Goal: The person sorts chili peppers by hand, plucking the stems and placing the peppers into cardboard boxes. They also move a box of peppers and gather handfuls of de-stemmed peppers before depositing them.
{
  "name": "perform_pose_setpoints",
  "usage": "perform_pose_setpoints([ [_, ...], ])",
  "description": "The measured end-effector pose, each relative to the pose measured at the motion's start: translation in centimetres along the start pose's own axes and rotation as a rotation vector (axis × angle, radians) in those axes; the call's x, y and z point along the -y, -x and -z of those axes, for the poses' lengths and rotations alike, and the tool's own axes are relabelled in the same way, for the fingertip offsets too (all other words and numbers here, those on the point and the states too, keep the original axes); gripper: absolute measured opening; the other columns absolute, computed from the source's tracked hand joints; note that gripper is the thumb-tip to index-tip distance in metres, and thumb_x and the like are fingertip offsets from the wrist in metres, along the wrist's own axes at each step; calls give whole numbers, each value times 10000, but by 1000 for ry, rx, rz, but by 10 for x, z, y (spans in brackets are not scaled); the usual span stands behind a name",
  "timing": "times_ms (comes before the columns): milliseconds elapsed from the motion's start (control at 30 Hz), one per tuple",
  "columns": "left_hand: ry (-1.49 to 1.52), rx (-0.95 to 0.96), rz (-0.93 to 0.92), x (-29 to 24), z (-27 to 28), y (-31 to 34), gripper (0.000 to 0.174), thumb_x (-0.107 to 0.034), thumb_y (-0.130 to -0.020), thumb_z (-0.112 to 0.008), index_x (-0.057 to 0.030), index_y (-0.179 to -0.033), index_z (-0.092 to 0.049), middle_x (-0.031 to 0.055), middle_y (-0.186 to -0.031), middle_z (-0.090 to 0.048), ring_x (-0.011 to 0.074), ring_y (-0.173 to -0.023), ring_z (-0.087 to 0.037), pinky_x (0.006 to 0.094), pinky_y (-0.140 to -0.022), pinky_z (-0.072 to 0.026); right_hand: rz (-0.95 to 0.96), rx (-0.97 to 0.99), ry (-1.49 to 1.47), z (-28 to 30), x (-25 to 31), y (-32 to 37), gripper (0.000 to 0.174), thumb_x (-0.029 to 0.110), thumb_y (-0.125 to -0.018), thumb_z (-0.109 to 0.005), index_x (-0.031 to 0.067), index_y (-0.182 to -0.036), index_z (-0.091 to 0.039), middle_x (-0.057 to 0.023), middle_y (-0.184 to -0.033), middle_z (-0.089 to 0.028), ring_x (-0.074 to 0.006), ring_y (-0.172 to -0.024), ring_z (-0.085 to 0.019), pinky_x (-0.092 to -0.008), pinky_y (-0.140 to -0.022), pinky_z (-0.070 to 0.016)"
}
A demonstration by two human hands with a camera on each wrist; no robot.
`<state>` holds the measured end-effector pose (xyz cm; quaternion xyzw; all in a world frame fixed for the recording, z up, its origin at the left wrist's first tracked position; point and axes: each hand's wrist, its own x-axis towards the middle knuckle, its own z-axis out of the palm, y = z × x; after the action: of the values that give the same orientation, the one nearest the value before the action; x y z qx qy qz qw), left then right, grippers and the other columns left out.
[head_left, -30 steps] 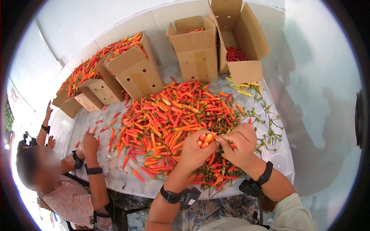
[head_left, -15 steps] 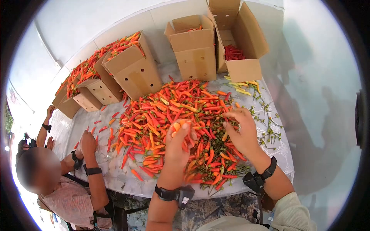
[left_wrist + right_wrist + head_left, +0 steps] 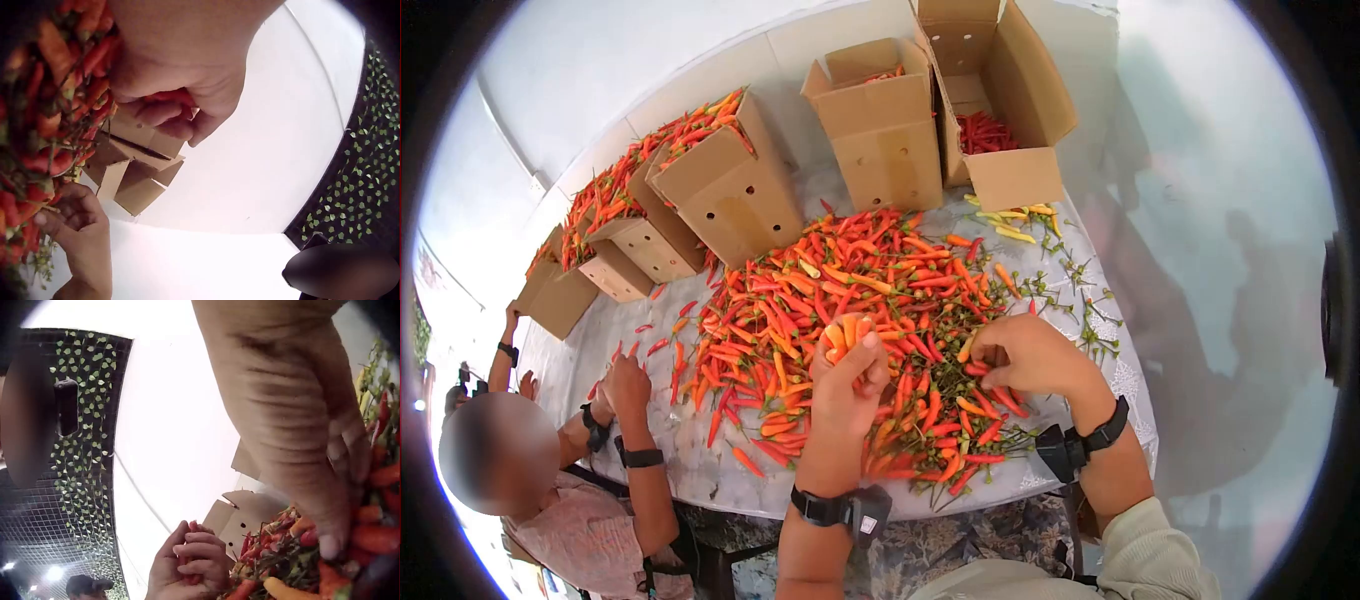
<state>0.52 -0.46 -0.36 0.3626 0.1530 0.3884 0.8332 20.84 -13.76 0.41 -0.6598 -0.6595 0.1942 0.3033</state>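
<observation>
My left hand (image 3: pixel 847 385) holds a bunch of several orange and red chilli peppers (image 3: pixel 849 334), their smooth ends showing above the thumb. In the right wrist view that hand's fingers curl round red chillies. To the right, my right hand (image 3: pixel 1040 355) reaches down into the pile, fingers bent and thumb apart from them. Its thumb tip (image 3: pixel 329 545) is right at the chillies in the right wrist view. Beneath both hands spreads a large heap of red and orange chilli peppers (image 3: pixel 800 300), with green stems (image 3: pixel 950 375) mixed in at its right.
Cardboard boxes (image 3: pixel 725 205) of chillies line the table's back edge; the rightmost box (image 3: pixel 1012 180) holds some red ones. Yellow chillies (image 3: pixel 1015 235) and loose green stems (image 3: pixel 1090 320) lie at the right on the patterned tablecloth (image 3: pixel 1135 400). Another person's hand (image 3: pixel 626 385) works at the left.
My hands were together at the chillies, then parted. My left hand moved left with its bunch; my right hand drew away, then lowered to the pile with its fingers more bent.
</observation>
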Motion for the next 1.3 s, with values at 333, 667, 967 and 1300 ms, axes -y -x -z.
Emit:
perform_pose_setpoints([
  [333, -164, -21, 67, 2, -9, 4, 168, -120, -871, -642, -60, -999, -551, 42, -704, -573, 100, -494, -504, 193, -392, -314, -155, -303, -759, -15, 10, -12, 188, 121, -905, -611, -1, -1045, -581, -66, -927, -655, -156, -869, -651, -288, -722, -505],
  [667, -261, 13, -8, 12, -7, 1, 298, -53, -787, -746, -61, -1000, -537, -7, -731, -565, 53, -520, -502, 173, -408, -343, -87, -178, -860, -42, 17, -14, 218, 197, -902, -644, 4, -996, -605, -4, -830, -605, -54, -759, -539, -235, -669, -459],
  [967, -447, -30, -96, 10, -11, 4, 330, -88, -761, -785, -36, -988, -551, -3, -764, -591, 56, -587, -538, 189, -507, -450, -29, -203, -748, -39, 23, -12, 233, 206, -876, -679, 6, -973, -609, 21, -785, -590, -49, -698, -525, -231, -617, -448],
  [1300, -421, -15, -101, 16, -13, 3, 332, -11, -748, -766, -46, -988, -539, -4, -751, -571, 57, -540, -506, 174, -435, -383, -20, -188, -827, -41, 23, -13, 245, 244, -876, -687, 21, -933, -604, 26, -791, -591, -46, -696, -521, -226, -611, -444],
])
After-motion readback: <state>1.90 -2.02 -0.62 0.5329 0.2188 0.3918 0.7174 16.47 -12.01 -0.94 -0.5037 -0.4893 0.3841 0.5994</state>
